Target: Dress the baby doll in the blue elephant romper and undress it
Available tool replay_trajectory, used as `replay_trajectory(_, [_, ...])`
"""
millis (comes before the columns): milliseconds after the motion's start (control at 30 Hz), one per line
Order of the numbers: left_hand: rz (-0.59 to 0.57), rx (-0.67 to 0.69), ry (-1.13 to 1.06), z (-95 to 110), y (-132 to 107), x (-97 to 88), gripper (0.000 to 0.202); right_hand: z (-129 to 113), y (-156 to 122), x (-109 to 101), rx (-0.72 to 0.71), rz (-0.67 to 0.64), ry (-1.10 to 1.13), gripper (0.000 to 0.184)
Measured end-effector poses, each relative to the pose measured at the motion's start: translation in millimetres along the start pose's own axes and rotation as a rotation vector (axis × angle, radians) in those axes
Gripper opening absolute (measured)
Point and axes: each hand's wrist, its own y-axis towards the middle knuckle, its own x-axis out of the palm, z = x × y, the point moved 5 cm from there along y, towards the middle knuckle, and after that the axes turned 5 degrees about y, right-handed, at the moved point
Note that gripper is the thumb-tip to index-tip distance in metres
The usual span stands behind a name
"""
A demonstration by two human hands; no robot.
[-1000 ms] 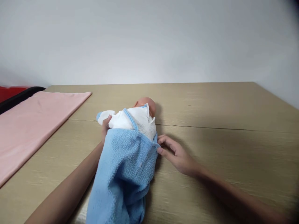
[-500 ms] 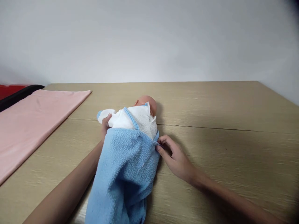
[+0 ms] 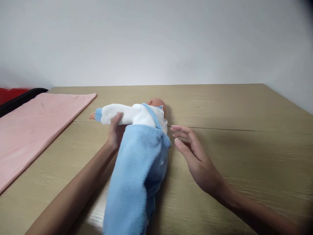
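Note:
A baby doll (image 3: 146,116) lies turned toward its right side on the table, in a white top with blue trim; its face is hidden. Fuzzy blue cloth (image 3: 137,163) covers it from the waist down. One sleeved arm (image 3: 117,113) stretches out to the left, with a small hand showing past the blue cuff. My left hand (image 3: 116,130) grips the doll below that arm, thumb on the white sleeve and the other fingers hidden. To the right of the doll, my right hand (image 3: 193,153) is apart from it, fingers spread and holding nothing.
A folded pink cloth (image 3: 44,127) lies on the left of the wooden table (image 3: 244,156). Behind it, at the far left, are a black edge (image 3: 29,96) and something red (image 3: 12,94). A pale wall (image 3: 156,42) rises at the table's back.
My right hand has let go of the blue cloth's edge and moved right. The doll has rolled to the right, its outer arm now extended left with the hand showing.

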Motion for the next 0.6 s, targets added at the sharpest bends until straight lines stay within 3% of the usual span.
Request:
replay_trajectory(100, [-0.153, 0.028, 0.154, 6.9, -4.0, 24.2, 0.053, -22.6, 3.5, -6.5, 0.073, -0.088, 0.094, 0.046])
replay_trajectory(200, [-0.256, 0.066, 0.364, 13.5, -12.6, 46.5, 0.056, -28.3, 10.2, -14.3, 0.197, -0.161, 0.136, 0.061])
replay_trajectory(400, [-0.421, 0.048, 0.779, 22.2, -36.8, 83.4, 0.065, -23.5, 10.1, -36.6, 0.401, -0.093, 0.15, 0.065])
replay_trajectory(500, [-0.542, 0.234, 0.837, 29.3, -42.5, 94.7, 0.063, -20.4, 8.4, -47.7, 0.444, -0.08, 0.162, 0.066])
replay_trajectory(600, [-0.578, 0.415, 0.825, 32.1, -39.9, 88.8, 0.064, -12.8, 10.1, -61.4, 0.446, -0.081, 0.142, 0.073])
